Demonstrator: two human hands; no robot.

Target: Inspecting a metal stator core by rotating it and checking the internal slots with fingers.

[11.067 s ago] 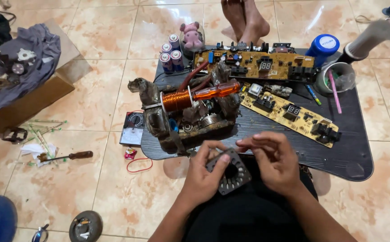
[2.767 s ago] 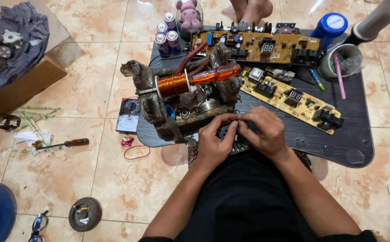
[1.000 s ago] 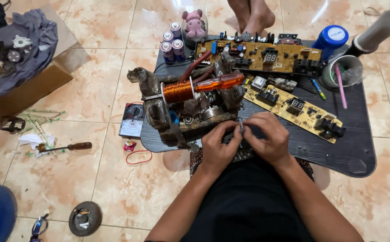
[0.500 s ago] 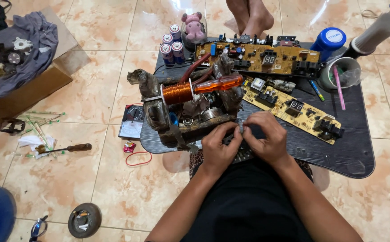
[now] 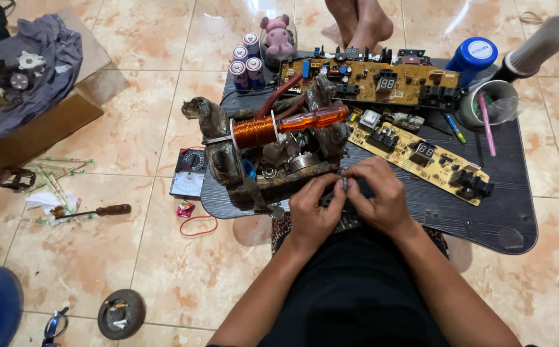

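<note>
Pinching together at the near edge of the dark worktop [image 5: 485,218], the left hand [image 5: 311,215] and right hand [image 5: 379,199] meet fingertip to fingertip over a small dark part [image 5: 344,184]; both are closed on it, though its exact kind is too hidden to tell. Holding it from both sides keeps it steady close to the body, above the lap. Just beyond the hands, toward the left edge, stands a rusty motor frame [image 5: 273,167] carrying a copper coil [image 5: 254,132] with an orange-handled screwdriver [image 5: 311,119] resting across it. Two yellow circuit boards [image 5: 421,154] lie toward the far edge, with grey batteries [image 5: 247,61] at the far left corner. A multimeter [image 5: 188,170] and a second screwdriver [image 5: 93,211] lie on the tiled floor.
</note>
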